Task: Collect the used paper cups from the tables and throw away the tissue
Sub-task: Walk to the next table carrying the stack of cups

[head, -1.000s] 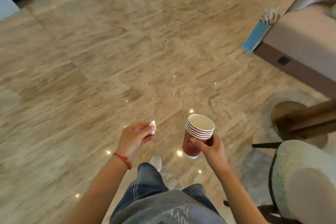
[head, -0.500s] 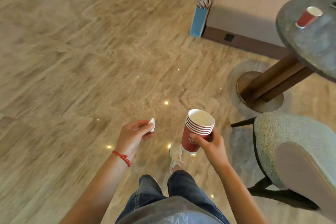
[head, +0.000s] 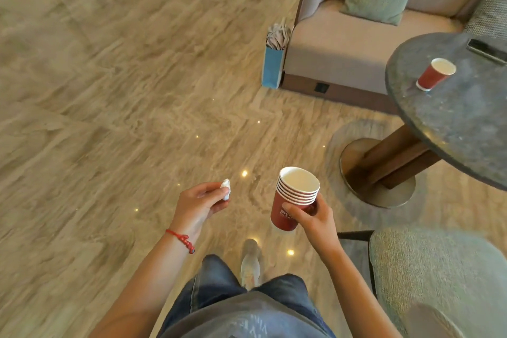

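Observation:
My right hand (head: 315, 219) grips a stack of several nested red paper cups (head: 293, 200), held upright in front of my waist. My left hand (head: 199, 202) pinches a small crumpled white tissue (head: 226, 192) between thumb and fingers, a little left of the stack. Another single red paper cup (head: 434, 74) stands on the round dark stone table (head: 461, 123) at the right, well beyond both hands.
The table rests on a wooden pedestal with a round metal base (head: 381, 173). A dark flat device (head: 487, 49) lies at the table's far edge. A beige sofa (head: 343, 44) with a green cushion stands behind, a blue paper bag (head: 273, 68) beside it. A grey-green chair (head: 439, 277) is at lower right.
The view has swung to the right as I walk: the table, its single cup and the sofa have come further into sight and nearer. Both hands keep their holds.

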